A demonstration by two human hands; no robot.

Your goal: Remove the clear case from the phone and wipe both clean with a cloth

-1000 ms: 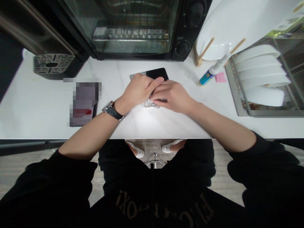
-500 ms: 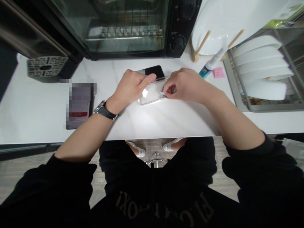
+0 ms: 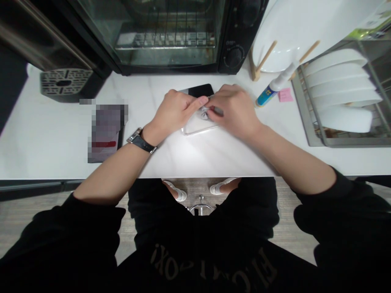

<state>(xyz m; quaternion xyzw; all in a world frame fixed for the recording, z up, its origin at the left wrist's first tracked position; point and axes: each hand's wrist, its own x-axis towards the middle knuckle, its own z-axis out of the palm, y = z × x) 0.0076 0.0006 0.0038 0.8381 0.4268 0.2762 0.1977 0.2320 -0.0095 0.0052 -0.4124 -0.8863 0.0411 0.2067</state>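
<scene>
A clear phone case (image 3: pixel 195 128) lies flat on the white counter, partly hidden under my hands. My left hand (image 3: pixel 175 110), a black-strapped watch at its wrist, grips the case's left side with the thumb stretched over the top. From the right, my right hand (image 3: pixel 232 106) pinches a small crumpled greyish-white piece (image 3: pixel 204 114) against the case; its exact kind is too small to tell. Just behind both hands sits a black phone (image 3: pixel 201 90), its left part covered by my left hand.
Blurred out, a dark phone-shaped thing (image 3: pixel 105 134) lies at left. A toaster oven (image 3: pixel 171 69) stands behind, a drip tray (image 3: pixel 65 83) to its left. At right are a white-capped spray bottle (image 3: pixel 269 94), a pink sticky note (image 3: pixel 285 95) and a dish rack (image 3: pixel 308 130) with white bowls.
My right hand has moved up and left over the case with the crumpled piece, coming close to my left thumb. The view has shifted slightly.
</scene>
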